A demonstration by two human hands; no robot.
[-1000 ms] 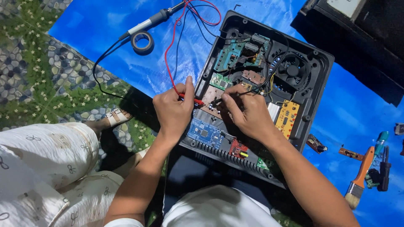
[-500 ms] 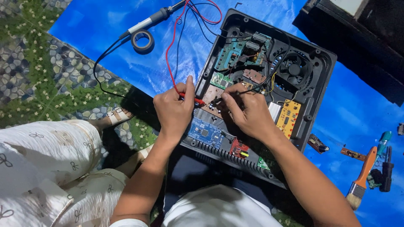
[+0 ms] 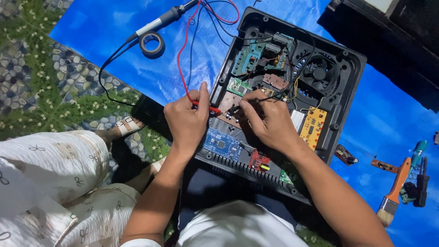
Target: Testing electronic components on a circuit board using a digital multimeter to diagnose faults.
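Far left, someone else's leg in pale bow-print fabric [image 3: 50, 183] is sitting beside a sandalled foot [image 3: 125, 126] on the pebble-and-flower mat [image 3: 41, 82]. Further back on the glossy blue tarp [image 3: 192, 59], a grey-handled soldering iron [image 3: 160, 20] is lying next to a roll of black tape [image 3: 152, 44], with thin red and black leads [image 3: 183, 55] looping toward the middle.

The left hand [image 3: 187, 121] is pinching a red probe [image 3: 203, 106] between thumb and curled fingers, tip resting on a coppery board [image 3: 228, 103] in the open black plastic case [image 3: 347, 68]. The right hand [image 3: 270, 121] is pinching a black probe [image 3: 235, 110] at the same spot, fingers bunched together, and it's covering most of the middle of the case. Both hands are crowding the board, so the exact contact points are hidden.

In the case: green boards at the far end, a blue board [image 3: 222, 144] near the left wrist, a small red one [image 3: 259, 161], an orange one [image 3: 313, 128] and a round black fan [image 3: 320, 73].

On the right, a brush with an orange handle [image 3: 395, 190] and a green-tipped screwdriver [image 3: 417, 153] are lying on the tarp.

Versus a second ago, both hands are still holding basically the same spots, barely shifting.
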